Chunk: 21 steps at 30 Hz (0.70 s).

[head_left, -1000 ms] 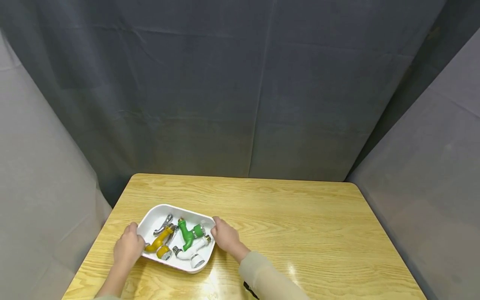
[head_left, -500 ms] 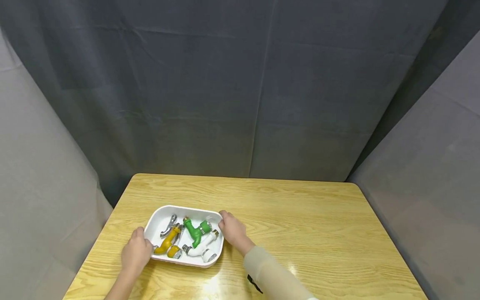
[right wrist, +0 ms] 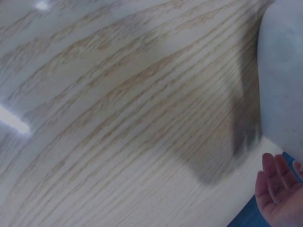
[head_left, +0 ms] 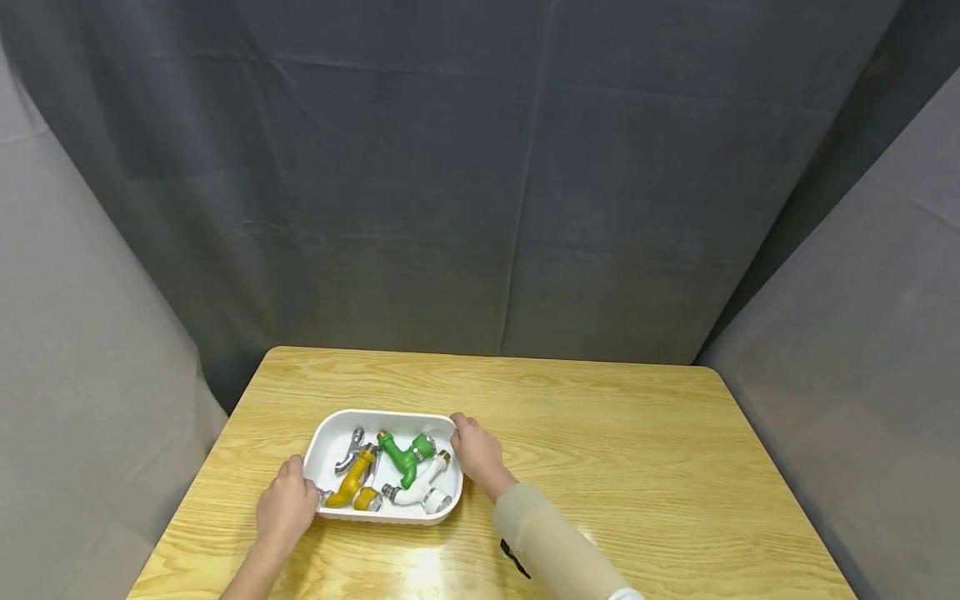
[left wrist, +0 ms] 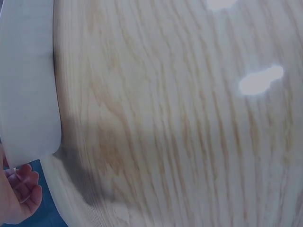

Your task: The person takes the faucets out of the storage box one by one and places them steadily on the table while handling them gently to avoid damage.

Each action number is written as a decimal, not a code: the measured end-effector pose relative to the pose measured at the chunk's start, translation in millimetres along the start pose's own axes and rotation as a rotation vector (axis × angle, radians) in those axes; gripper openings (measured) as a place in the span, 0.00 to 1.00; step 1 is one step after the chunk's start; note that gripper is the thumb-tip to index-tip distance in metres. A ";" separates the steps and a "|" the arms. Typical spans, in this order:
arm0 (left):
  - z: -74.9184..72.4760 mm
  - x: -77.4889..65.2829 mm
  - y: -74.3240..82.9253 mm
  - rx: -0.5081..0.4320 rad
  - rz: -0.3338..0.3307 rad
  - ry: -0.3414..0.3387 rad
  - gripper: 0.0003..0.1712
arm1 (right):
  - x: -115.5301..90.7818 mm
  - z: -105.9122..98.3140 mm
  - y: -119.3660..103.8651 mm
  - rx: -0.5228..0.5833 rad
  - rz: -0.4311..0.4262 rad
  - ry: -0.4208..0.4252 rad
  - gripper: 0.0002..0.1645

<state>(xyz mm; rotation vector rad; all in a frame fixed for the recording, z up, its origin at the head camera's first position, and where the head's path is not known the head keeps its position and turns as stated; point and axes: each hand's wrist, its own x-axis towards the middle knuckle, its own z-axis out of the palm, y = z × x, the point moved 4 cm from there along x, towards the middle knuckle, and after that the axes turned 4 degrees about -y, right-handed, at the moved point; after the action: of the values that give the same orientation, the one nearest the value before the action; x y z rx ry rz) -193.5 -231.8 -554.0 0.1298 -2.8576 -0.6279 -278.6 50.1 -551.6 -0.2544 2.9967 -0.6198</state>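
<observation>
A white plastic tray (head_left: 390, 517) is held between my two hands in the head view. My left hand (head_left: 287, 504) grips its left end, and my right hand (head_left: 482, 457) grips the right end near the far corner. Inside lie a green tap (head_left: 406, 463), a yellow tap (head_left: 349, 482), a white tap (head_left: 420, 490) and a chrome tap (head_left: 351, 454); more chrome metal is partly hidden by the yellow one. Both wrist views catch the tray's outer wall (left wrist: 28, 85) with curled fingers at its end. Whether the tray touches the table cannot be told.
The wood-grained table (head_left: 600, 467) stretches right of the tray and behind it. A dark grey curtain (head_left: 390, 208) hangs beyond the far edge. Light grey cloth walls (head_left: 862, 375) close off both sides.
Both hands have carried the tray to the right, with the taps inside it. The tray has turned slightly, so its long sides lie closer to parallel with the table's far edge.
</observation>
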 end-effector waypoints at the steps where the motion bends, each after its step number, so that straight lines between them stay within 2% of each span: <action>1: 0.2 0.1 -0.3 0.002 0.001 -0.001 0.19 | -0.2 -0.2 -0.1 0.003 0.000 0.002 0.17; 7: -0.9 2.3 -4.6 0.023 0.004 -0.027 0.20 | -1.4 0.6 -1.1 0.003 0.006 -0.014 0.18; 14: -8.0 12.0 -9.3 0.085 0.049 -0.030 0.21 | -7.2 3.7 -0.7 0.099 0.059 -0.098 0.25; 17: -8.3 18.4 -10.7 0.123 0.083 -0.071 0.24 | -13.6 5.0 0.8 0.138 0.076 -0.084 0.28; 21: -7.0 26.9 -14.8 0.157 0.129 -0.115 0.25 | -24.9 6.3 1.7 0.195 0.066 -0.025 0.30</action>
<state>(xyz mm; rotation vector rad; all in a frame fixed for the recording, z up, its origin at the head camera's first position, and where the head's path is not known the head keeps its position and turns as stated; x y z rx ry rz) -217.5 -251.6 -549.0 -0.0677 -2.9942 -0.3984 -253.7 53.6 -557.2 -0.1494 2.8804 -0.8868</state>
